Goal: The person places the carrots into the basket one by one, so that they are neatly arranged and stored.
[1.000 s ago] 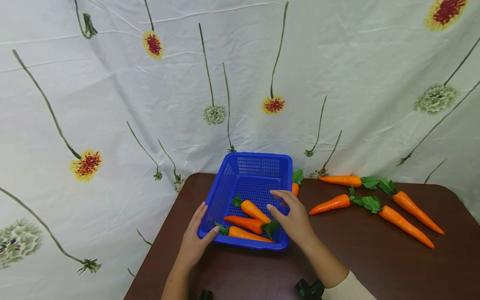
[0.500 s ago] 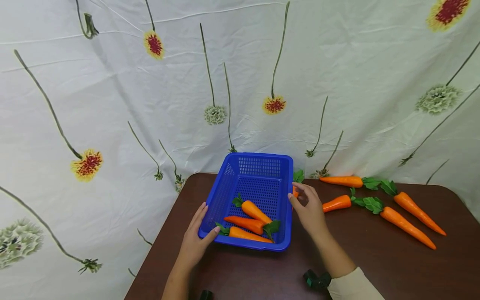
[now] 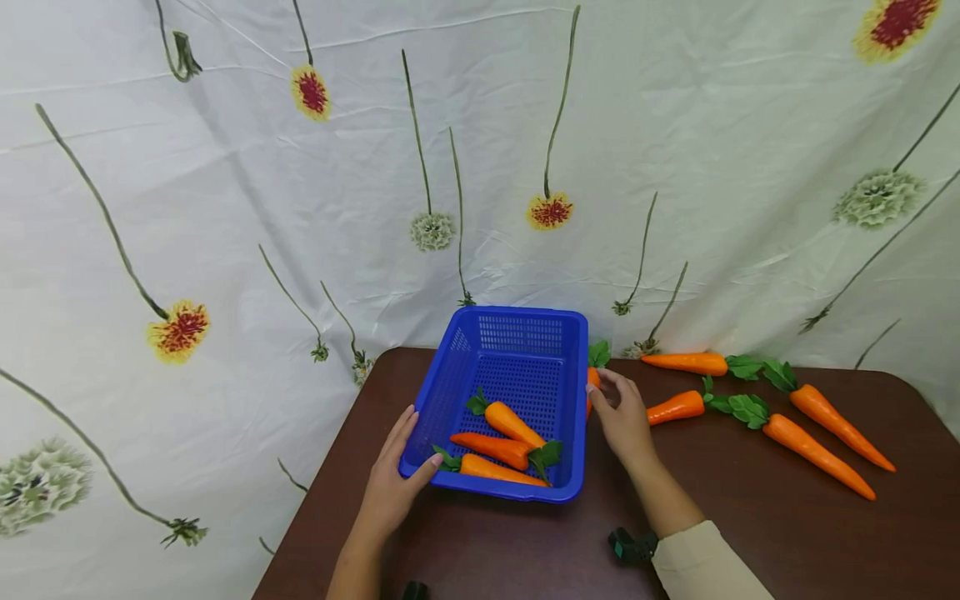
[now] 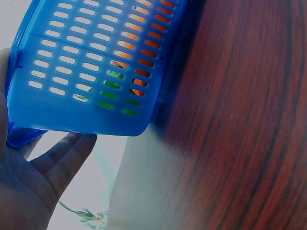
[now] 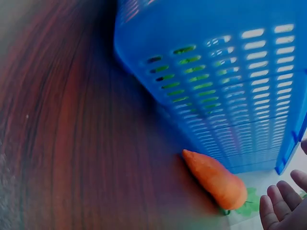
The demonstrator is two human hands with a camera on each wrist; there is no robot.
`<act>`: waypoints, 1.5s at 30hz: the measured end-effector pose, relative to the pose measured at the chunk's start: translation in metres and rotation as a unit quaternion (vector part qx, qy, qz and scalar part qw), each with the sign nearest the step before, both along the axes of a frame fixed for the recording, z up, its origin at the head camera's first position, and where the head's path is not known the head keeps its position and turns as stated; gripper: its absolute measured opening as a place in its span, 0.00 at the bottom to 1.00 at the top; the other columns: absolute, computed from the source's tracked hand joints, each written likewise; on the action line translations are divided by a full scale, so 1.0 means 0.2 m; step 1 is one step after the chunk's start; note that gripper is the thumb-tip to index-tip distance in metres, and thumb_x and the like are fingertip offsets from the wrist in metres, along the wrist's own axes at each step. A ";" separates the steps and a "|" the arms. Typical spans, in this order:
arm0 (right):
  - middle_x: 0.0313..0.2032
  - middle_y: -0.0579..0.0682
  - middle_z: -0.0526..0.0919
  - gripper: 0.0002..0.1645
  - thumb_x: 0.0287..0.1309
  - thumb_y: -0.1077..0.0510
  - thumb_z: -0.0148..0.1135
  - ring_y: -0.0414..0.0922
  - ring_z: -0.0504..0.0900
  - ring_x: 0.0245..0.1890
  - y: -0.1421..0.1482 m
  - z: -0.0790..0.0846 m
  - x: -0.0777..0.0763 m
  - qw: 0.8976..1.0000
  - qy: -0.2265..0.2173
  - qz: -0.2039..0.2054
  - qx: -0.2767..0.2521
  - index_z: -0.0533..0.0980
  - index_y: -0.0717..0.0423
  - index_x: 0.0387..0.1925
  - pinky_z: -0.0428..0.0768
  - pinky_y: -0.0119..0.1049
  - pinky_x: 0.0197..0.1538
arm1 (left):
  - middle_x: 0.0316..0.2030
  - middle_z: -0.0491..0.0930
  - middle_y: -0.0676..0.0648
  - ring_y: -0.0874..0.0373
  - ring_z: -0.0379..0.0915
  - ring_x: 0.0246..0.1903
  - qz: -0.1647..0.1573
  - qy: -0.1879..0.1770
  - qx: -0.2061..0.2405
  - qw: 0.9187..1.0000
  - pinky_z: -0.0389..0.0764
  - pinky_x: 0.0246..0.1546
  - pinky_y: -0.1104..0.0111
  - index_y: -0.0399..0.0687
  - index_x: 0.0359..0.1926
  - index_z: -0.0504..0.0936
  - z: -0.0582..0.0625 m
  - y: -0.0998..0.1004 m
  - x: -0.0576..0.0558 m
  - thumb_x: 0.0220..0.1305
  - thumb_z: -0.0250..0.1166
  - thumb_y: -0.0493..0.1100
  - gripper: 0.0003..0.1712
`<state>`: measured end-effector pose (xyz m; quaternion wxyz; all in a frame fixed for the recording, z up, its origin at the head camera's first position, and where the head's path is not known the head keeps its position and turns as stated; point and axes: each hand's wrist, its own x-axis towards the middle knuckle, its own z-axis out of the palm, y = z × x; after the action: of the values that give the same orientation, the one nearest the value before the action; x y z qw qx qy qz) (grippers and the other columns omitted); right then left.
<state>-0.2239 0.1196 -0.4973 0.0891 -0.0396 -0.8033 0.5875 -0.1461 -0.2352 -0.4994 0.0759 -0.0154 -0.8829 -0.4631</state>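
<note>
A blue plastic basket (image 3: 491, 321) with slotted walls stands on the dark wood table, three orange carrots with green tops lying in its near half. At its near-left corner my left hand (image 3: 387, 483) holds the rim, fingers along the outer side and thumb over the near edge; the left wrist view shows the fingers (image 4: 72, 155) reaching round the corner. Just outside the right wall lies another carrot (image 5: 218, 182), partly hidden by the basket in the head view. My right hand (image 3: 626, 421) hovers beside that carrot, fingers loosely spread and holding nothing.
To the right on the table lie several more carrots, one near the back edge (image 3: 686, 363), one behind my right hand (image 3: 678, 407), and a long one (image 3: 817, 454) farther right. A flower-patterned white cloth (image 3: 480, 167) hangs behind the table.
My right hand has moved right, from over the basket to outside its right wall, beside the carrot there. My left hand stays on the basket corner.
</note>
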 end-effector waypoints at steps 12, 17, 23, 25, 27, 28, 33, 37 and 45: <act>0.65 0.67 0.68 0.38 0.67 0.53 0.62 0.63 0.75 0.63 0.00 -0.11 -0.06 0.998 -0.052 0.019 0.035 0.64 0.64 0.72 0.75 0.56 0.66 | 0.79 0.54 0.59 0.48 0.52 0.78 0.000 0.001 0.001 1.000 0.57 0.74 0.39 0.63 0.77 0.61 0.00 0.01 0.01 0.63 0.70 0.55 0.45; 0.65 0.70 0.67 0.43 0.65 0.53 0.64 0.63 0.75 0.61 0.00 -0.15 -0.08 0.995 -0.071 0.021 0.064 0.59 0.68 0.73 0.74 0.56 0.66 | 0.79 0.54 0.59 0.48 0.52 0.78 -0.003 0.004 0.003 1.000 0.57 0.74 0.40 0.63 0.77 0.61 -0.01 0.01 0.01 0.62 0.70 0.56 0.45; 0.59 0.68 0.70 0.44 0.64 0.53 0.64 0.61 0.76 0.58 -0.01 -0.17 -0.09 0.992 -0.090 0.014 0.090 0.58 0.69 0.73 0.75 0.55 0.63 | 0.79 0.53 0.60 0.49 0.52 0.78 -0.004 0.002 0.003 1.000 0.57 0.75 0.40 0.64 0.77 0.61 0.00 0.01 0.01 0.62 0.70 0.58 0.45; 0.57 0.68 0.71 0.43 0.64 0.54 0.63 0.60 0.76 0.57 -0.02 -0.16 -0.09 0.991 -0.090 0.013 0.097 0.58 0.70 0.73 0.76 0.55 0.61 | 0.79 0.53 0.60 0.49 0.51 0.78 -0.003 0.002 0.002 1.000 0.57 0.75 0.40 0.64 0.77 0.61 0.00 0.01 0.01 0.62 0.70 0.58 0.45; 0.56 0.67 0.71 0.43 0.64 0.55 0.64 0.59 0.77 0.55 -0.02 -0.16 -0.09 0.990 -0.092 0.012 0.103 0.59 0.70 0.73 0.77 0.53 0.60 | 0.79 0.54 0.60 0.49 0.51 0.78 -0.002 0.002 0.003 1.000 0.57 0.75 0.40 0.64 0.77 0.61 0.00 0.01 0.01 0.62 0.70 0.58 0.45; 0.56 0.67 0.71 0.43 0.64 0.56 0.64 0.59 0.77 0.55 -0.02 -0.16 -0.09 0.990 -0.091 0.012 0.106 0.59 0.70 0.73 0.77 0.53 0.59 | 0.79 0.53 0.60 0.49 0.51 0.78 -0.001 0.002 0.001 1.000 0.57 0.75 0.40 0.65 0.77 0.61 0.00 0.01 0.01 0.62 0.70 0.58 0.45; 0.55 0.67 0.73 0.42 0.63 0.55 0.63 0.59 0.79 0.53 -0.01 -0.15 -0.09 0.988 -0.095 0.012 0.118 0.60 0.70 0.72 0.78 0.52 0.57 | 0.79 0.53 0.58 0.47 0.51 0.78 -0.002 0.005 -0.005 1.000 0.56 0.74 0.39 0.62 0.78 0.60 0.00 0.00 0.00 0.63 0.70 0.58 0.46; 0.54 0.68 0.74 0.42 0.63 0.54 0.63 0.61 0.79 0.53 0.00 -0.15 -0.10 0.986 -0.096 0.016 0.134 0.61 0.72 0.71 0.77 0.53 0.59 | 0.80 0.53 0.57 0.45 0.51 0.78 -0.001 0.005 -0.008 1.000 0.56 0.74 0.38 0.62 0.78 0.60 0.00 0.00 0.00 0.64 0.69 0.58 0.46; 0.51 0.70 0.77 0.35 0.61 0.57 0.61 0.62 0.78 0.50 0.02 -0.15 -0.09 0.982 -0.083 0.018 0.167 0.69 0.75 0.64 0.76 0.55 0.57 | 0.80 0.52 0.57 0.46 0.50 0.79 -0.001 -0.002 -0.008 1.000 0.56 0.74 0.38 0.63 0.78 0.59 0.00 0.00 0.00 0.63 0.69 0.58 0.46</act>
<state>-0.2411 0.1245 -0.5277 0.0166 -0.0586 -0.8955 0.4408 -0.1461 -0.2353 -0.4989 0.0740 -0.0160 -0.8869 -0.4557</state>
